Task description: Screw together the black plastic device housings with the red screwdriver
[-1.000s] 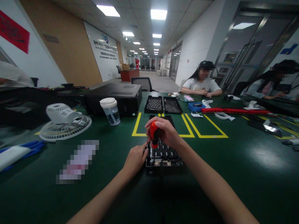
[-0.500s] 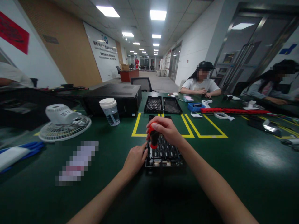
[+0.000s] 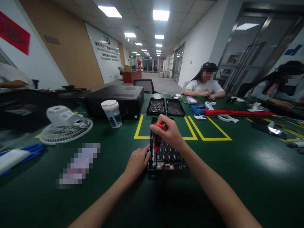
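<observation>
A black tray (image 3: 169, 157) with rows of small parts lies on the green table in front of me. My right hand (image 3: 170, 132) is closed round a red-handled screwdriver (image 3: 157, 136), held upright with its tip down at the tray's near left corner. My left hand (image 3: 138, 161) rests at the tray's left edge, fingers curled against it, steadying the tray. What sits under the screwdriver tip is too small to make out.
Two more black trays (image 3: 165, 107) lie beyond yellow floor-tape lines (image 3: 193, 132). A lidded cup (image 3: 112, 113), a white fan (image 3: 64, 124) and a black box (image 3: 116, 99) stand at the left. Two seated people (image 3: 205, 84) work at the far right, near red strips (image 3: 237, 112) and a blue box (image 3: 199, 108).
My right hand has turned on the screwdriver handle, so the red top now shows between thumb and fingers. My left hand and the tray have stayed put.
</observation>
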Tool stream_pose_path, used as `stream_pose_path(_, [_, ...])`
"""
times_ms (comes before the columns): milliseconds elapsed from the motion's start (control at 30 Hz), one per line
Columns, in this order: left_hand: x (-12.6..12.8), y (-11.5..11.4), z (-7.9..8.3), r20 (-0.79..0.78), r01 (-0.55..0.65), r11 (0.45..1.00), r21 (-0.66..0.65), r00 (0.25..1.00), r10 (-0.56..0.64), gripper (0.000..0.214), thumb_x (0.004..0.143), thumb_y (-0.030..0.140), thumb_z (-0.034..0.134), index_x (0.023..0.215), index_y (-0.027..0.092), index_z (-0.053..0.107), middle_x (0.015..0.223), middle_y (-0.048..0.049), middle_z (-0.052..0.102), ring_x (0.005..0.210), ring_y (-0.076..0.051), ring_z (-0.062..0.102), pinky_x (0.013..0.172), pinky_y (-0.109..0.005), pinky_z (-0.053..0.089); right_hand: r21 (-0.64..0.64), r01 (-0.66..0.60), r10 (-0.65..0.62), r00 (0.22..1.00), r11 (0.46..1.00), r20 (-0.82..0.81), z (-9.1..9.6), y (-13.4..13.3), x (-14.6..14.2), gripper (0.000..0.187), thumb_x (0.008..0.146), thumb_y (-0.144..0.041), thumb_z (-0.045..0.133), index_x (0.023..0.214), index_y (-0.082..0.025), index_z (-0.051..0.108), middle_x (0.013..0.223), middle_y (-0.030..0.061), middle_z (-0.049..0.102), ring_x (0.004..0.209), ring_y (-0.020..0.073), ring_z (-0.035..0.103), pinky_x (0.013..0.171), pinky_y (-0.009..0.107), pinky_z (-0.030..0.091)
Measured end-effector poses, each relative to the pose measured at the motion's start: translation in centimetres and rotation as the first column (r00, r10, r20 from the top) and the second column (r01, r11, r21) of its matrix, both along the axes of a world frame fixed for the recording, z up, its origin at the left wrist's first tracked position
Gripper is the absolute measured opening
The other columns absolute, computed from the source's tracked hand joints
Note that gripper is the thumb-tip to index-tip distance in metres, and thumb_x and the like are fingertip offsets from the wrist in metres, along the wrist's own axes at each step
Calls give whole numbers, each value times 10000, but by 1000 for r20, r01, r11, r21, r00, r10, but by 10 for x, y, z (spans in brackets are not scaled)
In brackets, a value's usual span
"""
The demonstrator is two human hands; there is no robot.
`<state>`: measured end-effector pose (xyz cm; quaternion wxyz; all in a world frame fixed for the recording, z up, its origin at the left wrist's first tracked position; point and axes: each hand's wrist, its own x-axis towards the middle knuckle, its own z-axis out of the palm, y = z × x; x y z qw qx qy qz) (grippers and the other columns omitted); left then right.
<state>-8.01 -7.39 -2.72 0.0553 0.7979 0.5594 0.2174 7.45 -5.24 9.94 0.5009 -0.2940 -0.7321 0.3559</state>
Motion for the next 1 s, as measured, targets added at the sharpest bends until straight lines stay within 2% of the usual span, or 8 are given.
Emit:
stream_pose_path(200, [1,0,1,5,-8,1000,-18,1000,8,373,898,305,318,1229,204,456,982,-72,628,904,-184,568,813,-317,402,83,94,-97,995,992,30,-1,0,0,329,745,-375,590,641,-186,341,555,-78,308,413,32,280,365,173,188])
stream_pose_path(367, [1,0,1,6,-10,1000,-22,1000,11,379,898,307,314,1236,203,452,983,-75,627,904,-186,569,815,-319,403,138,160,-168,985,978,47,0,-1,0,356,741,-390,594,623,-186,328,551,-76,290,428,39,240,378,185,178])
stream_pose_path(633, [1,0,1,16,-11,1000,-28,1000,11,374,895,306,328,1228,204,462,1008,-72,626,916,-182,568,822,-315,404,197,277,-297,951,941,85,-1,-3,-2,388,739,-440,581,606,-187,319,525,-73,300,447,52,254,417,196,197])
stream_pose_path(1000, [1,-1,2,16,-6,1000,-21,1000,6,366,891,297,335,1220,203,465,1010,-78,626,914,-188,566,822,-328,400,260,427,-446,895,866,16,-6,-10,-9,398,735,-431,580,586,-196,296,514,-63,307,462,69,276,427,202,231])
